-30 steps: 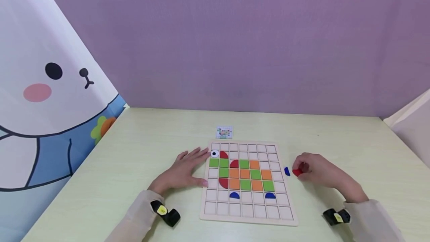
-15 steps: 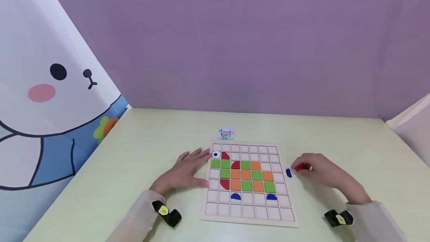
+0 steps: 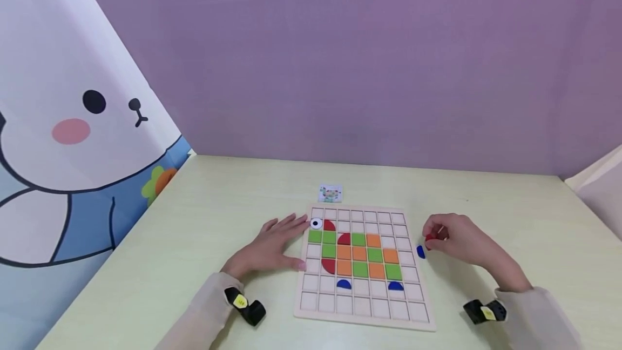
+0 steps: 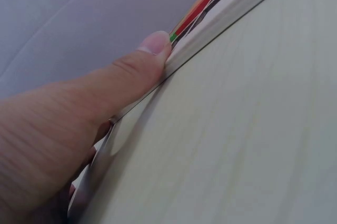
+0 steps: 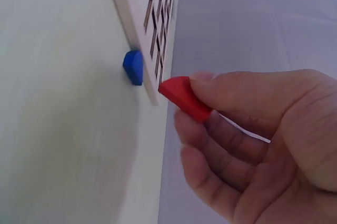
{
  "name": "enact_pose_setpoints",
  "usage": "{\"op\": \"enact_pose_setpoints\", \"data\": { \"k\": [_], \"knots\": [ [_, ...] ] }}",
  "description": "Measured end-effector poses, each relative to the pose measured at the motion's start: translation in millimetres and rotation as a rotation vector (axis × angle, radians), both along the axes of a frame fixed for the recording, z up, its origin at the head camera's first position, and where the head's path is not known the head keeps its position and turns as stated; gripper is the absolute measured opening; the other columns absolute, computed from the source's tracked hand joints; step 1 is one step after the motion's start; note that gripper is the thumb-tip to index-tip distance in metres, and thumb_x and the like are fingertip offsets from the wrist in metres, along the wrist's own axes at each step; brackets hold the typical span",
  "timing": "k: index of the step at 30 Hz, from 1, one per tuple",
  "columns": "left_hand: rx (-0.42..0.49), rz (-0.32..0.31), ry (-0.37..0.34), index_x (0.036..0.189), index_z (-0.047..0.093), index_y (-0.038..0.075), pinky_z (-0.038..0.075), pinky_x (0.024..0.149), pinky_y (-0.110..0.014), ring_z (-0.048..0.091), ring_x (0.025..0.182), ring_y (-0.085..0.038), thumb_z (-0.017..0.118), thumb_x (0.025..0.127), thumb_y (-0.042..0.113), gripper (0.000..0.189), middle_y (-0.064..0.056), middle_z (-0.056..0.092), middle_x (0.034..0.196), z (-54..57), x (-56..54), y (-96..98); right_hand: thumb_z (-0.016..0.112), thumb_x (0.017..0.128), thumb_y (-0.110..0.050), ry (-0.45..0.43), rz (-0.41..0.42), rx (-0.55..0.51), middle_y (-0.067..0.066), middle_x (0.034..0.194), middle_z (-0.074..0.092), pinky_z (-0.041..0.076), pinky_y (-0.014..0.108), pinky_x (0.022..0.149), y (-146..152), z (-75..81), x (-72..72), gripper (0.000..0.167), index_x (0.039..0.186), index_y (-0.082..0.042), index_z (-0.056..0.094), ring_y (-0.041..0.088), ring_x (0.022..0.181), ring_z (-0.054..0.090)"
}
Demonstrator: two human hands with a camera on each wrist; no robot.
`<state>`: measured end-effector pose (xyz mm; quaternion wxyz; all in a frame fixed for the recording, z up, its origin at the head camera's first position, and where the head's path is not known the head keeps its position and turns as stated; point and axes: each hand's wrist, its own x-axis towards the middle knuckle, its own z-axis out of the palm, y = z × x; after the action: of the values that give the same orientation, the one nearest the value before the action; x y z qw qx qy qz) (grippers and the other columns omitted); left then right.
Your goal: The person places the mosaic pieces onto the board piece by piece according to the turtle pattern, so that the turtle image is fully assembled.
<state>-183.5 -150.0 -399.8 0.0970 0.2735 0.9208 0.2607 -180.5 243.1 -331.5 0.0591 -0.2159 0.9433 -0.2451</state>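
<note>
A pale wooden grid board (image 3: 364, 308) lies on the table. Green, orange, red and blue pieces fill some of its cells, along with a white eye disc (image 3: 316, 223). At the board's left edge rests my left hand (image 3: 269, 249), fingers spread, the thumb (image 4: 156, 45) touching the rim. Off the board's right side, my right hand (image 3: 459, 236) pinches a red block (image 5: 184, 96) with a curved side between thumb and fingers, raised above the table. Between that hand and the board, a blue half-round block (image 3: 420, 252) lies on the table, close against the edge.
A small picture card (image 3: 330, 193) lies behind the board. Purple cloth (image 3: 369, 69) hangs along the table's far edge, and a cartoon-printed cloth (image 3: 73, 177) covers the left side. Both wrists wear black camera straps.
My right hand has lifted slightly and the red block has turned in its fingers. My left hand stays on the board's edge. The head view has shifted a little.
</note>
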Motion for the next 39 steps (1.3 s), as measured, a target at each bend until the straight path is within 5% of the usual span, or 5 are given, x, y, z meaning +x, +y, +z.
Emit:
{"op": "enact_pose_setpoints", "data": {
  "k": [15, 25, 39],
  "knots": [
    [-0.028, 0.011, -0.002, 0.152, 0.026, 0.024, 0.005, 0.118, -0.052, 0.008, 0.149, -0.023, 0.068, 0.076, 0.061, 0.094, 0.004, 0.020, 0.159, -5.4, -2.7, 2.0, 0.069, 0.081, -0.001, 0.066, -0.056, -0.034, -0.001, 0.078, 0.065, 0.044, 0.020, 0.057, -17.8, 0.8, -12.3, 0.010, 0.089, -0.005, 0.071, 0.013, 0.070, 0.052],
    [-0.030, 0.013, 0.010, 0.151, 0.027, 0.023, 0.005, 0.118, -0.054, 0.009, 0.149, -0.024, 0.067, 0.076, 0.061, 0.094, 0.004, 0.019, 0.159, -5.0, -2.2, 1.0, 0.066, 0.083, -0.001, -0.048, -0.123, -0.125, 0.006, 0.087, 0.063, 0.052, 0.024, 0.062, -33.8, -10.7, -15.2, 0.006, 0.088, -0.004, 0.066, 0.018, 0.078, 0.058],
    [-0.027, 0.004, 0.024, 0.151, 0.028, 0.019, 0.005, 0.117, -0.056, 0.010, 0.149, -0.028, 0.067, 0.077, 0.059, 0.092, 0.000, 0.021, 0.159, -8.6, -4.8, 0.7, 0.068, 0.084, -0.011, -0.142, -0.195, -0.171, 0.004, 0.082, 0.064, 0.045, 0.028, 0.062, -53.8, -19.4, -12.2, 0.009, 0.087, -0.003, 0.068, 0.017, 0.074, 0.053]
  ]
}}
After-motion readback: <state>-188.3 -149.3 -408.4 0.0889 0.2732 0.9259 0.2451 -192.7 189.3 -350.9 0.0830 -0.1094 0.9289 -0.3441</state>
